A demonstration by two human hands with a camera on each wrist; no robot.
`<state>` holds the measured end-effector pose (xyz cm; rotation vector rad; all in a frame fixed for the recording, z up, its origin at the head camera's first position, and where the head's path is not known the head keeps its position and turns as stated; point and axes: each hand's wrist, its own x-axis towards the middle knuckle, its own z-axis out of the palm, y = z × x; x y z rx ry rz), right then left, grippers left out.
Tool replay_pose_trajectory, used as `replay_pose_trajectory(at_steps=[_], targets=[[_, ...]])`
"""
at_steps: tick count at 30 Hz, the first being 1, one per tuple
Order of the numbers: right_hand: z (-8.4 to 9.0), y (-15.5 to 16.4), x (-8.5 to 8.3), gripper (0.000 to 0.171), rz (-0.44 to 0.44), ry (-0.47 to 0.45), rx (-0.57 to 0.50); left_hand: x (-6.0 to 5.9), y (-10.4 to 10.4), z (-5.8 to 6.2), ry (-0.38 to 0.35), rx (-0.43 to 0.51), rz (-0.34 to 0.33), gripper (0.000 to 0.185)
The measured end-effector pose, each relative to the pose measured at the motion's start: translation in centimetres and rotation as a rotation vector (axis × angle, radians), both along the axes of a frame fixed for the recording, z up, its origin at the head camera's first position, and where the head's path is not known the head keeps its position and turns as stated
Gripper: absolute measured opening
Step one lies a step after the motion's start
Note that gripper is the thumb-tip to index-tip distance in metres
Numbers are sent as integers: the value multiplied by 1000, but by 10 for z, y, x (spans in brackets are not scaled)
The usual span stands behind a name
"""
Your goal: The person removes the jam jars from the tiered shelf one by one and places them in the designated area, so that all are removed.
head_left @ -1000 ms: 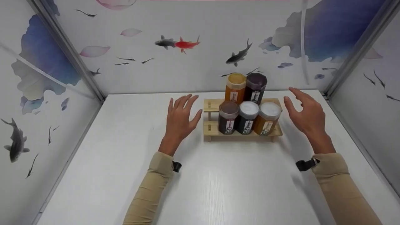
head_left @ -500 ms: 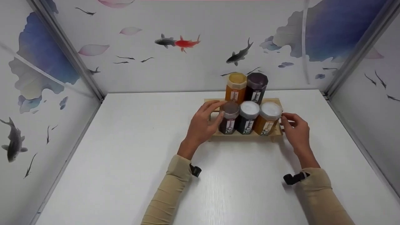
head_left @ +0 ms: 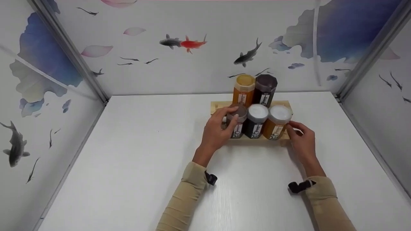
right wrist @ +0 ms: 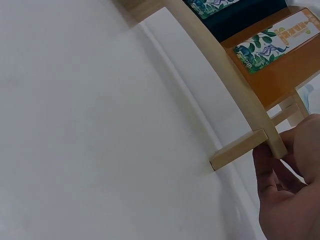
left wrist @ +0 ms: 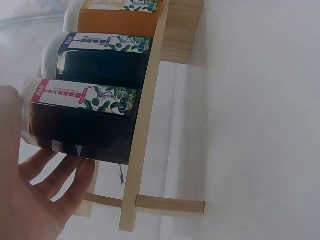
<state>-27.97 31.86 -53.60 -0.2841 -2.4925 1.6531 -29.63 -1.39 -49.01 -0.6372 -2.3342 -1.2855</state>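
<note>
A two-tier wooden rack [head_left: 218,105] bears octagonal labelled jars. On its front tier, my left hand [head_left: 216,130] grips the dark jar with the brownish lid [head_left: 238,131], thumb in front and fingers around the far side. That jar [left wrist: 82,127] still stands against the rack's slat in the left wrist view. Beside it are a dark jar with a white lid [head_left: 255,125] and an amber jar with a white lid [head_left: 275,127]. At the rack's right end, my right hand [head_left: 303,141] pinches the lower tier's end, plainly seen on the rack slat [right wrist: 235,90] in the right wrist view.
On the back tier stand an amber jar with a yellow lid [head_left: 243,93] and a dark jar with a purple lid [head_left: 266,91]. The white table [head_left: 135,154] is enclosed by a back wall [head_left: 212,70] and side walls with printed fish.
Both hands have come inward to the rack from either side. The left has closed around the front-left jar, and the right has taken hold of the rack's right end.
</note>
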Motion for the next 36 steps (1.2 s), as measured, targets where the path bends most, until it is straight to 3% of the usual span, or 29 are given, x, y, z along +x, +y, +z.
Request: replay_pose_trajectory(at_steps=[6,11,14,17,23,30,36], targets=[[-5,3,0,61,31,-116,-79,3,2,-5,-23,27,3,41],[-5,5,-3,64,17,-144,-323,2,2,-3,-63,53,-22,42],[-6,5,-4,62,-2,-120,-395,2,2,-2,-83,56,-30,43],[-7,5,-4,59,-17,-87,-371,2,3,-3,-83,29,-15,50],[-10,4,-5,57,-24,-59,-439,4,7,-4,-48,-47,40,71],[-12,4,-4,56,-10,-75,-451,9,10,-4,-2,-81,102,68],[-13,4,-2,53,-16,-85,-440,12,6,-1,36,-44,104,66]])
